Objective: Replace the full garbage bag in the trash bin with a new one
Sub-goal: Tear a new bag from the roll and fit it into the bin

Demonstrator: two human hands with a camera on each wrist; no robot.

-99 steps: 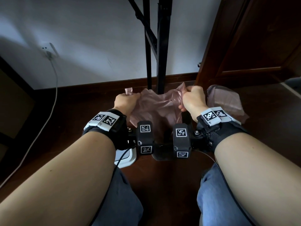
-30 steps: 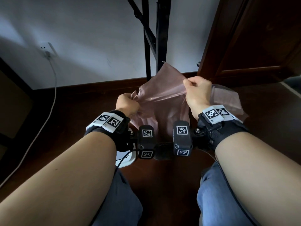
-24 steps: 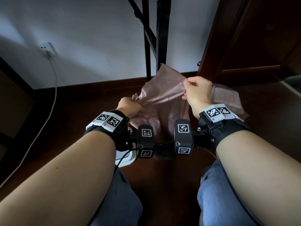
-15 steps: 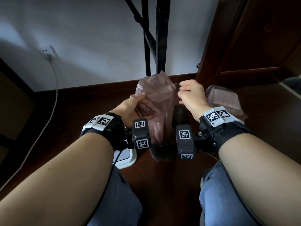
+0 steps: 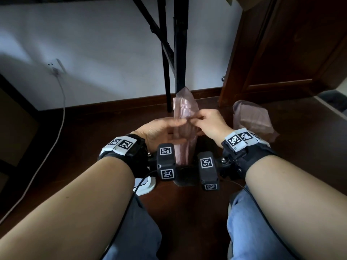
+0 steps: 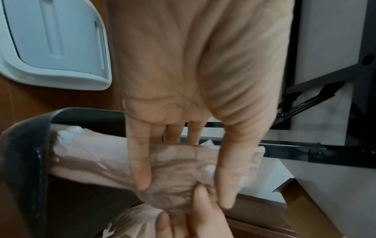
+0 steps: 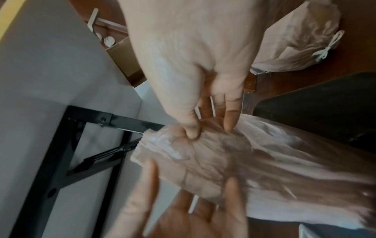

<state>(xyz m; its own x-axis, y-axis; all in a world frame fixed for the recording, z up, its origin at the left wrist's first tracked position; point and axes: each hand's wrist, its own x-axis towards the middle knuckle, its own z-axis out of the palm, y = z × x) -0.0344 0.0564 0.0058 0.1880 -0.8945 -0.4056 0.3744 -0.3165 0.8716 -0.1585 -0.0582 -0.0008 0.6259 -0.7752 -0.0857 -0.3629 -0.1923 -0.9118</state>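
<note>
New garbage bag [image 5: 185, 117]: bunched above black trash bin [image 6: 26, 161]. Right hand [image 5: 209, 124] pinches its mouth; left hand [image 5: 159, 129] flat behind, grip slack. Risk: thin film tearing, layers staying stuck.

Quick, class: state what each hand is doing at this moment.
Left hand: open, straight fingers resting against the new pink bag.
Right hand: thumb and fingers pinching the same bag near its top.

Black table legs [image 5: 178, 53] just behind, tied bag [image 5: 251, 119] right
</note>
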